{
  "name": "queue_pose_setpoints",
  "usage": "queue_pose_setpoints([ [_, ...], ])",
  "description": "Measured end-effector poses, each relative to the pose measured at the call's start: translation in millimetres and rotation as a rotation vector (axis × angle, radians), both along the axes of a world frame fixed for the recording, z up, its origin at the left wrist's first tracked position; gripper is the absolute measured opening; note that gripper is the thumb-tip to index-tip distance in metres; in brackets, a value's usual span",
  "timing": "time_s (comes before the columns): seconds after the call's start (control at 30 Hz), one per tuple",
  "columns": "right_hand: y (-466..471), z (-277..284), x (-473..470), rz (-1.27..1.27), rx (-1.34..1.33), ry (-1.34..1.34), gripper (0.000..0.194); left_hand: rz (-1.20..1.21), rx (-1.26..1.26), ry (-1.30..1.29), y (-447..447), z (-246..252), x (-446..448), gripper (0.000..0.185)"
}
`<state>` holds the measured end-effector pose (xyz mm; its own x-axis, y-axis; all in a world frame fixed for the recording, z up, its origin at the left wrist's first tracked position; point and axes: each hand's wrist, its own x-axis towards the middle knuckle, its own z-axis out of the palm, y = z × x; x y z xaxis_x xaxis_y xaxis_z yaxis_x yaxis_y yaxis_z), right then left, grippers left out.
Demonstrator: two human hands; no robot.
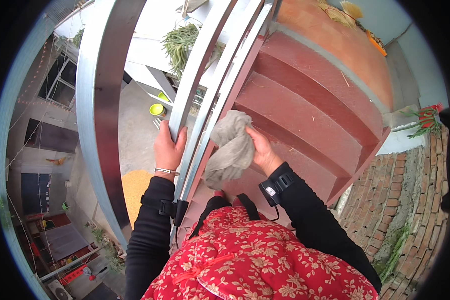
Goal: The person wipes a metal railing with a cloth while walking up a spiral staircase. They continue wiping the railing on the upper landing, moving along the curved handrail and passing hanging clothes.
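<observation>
My left hand (168, 148) is closed around one of the square metal rails (192, 80) of the stair railing, its thumb along the near side. In my right hand (263, 150) hangs a crumpled grey cloth (230, 148), bunched between thumb and fingers. The cloth is in front of the lower metal rails and the edge of the dark red steps (281, 101); whether it touches them I cannot tell. A wider metal handrail (104, 112) curves past on the left, apart from both hands.
Steps rise ahead to an orange landing (333, 48) with straw brooms (341, 15). A hanging trailing plant (180, 47) is beyond the rails. Down in the courtyard lie yellow-green bowls (157, 109) and spread yellow grain (135, 191). A brick wall (382, 202) drops away at right.
</observation>
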<state>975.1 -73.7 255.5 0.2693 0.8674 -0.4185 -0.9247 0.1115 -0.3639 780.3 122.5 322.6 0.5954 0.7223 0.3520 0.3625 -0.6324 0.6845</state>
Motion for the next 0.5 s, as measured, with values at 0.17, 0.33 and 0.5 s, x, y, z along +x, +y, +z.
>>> queue_pose_setpoints([
  [0.17, -40, 21, -1, -0.061, 0.268, -0.205, 0.069, 0.015, 0.006, 0.017, 0, -1, 0, 0.034],
  [0.33, -52, 21, -9, 0.0, 0.207, 0.122, 0.068, 0.012, 0.032, 0.019, 2, -3, 0, 0.035],
  [0.5, -50, 62, 13, 0.033, -0.031, -0.225, 0.053, 0.015, 0.078, 0.031, 1, 1, 0, 0.035],
])
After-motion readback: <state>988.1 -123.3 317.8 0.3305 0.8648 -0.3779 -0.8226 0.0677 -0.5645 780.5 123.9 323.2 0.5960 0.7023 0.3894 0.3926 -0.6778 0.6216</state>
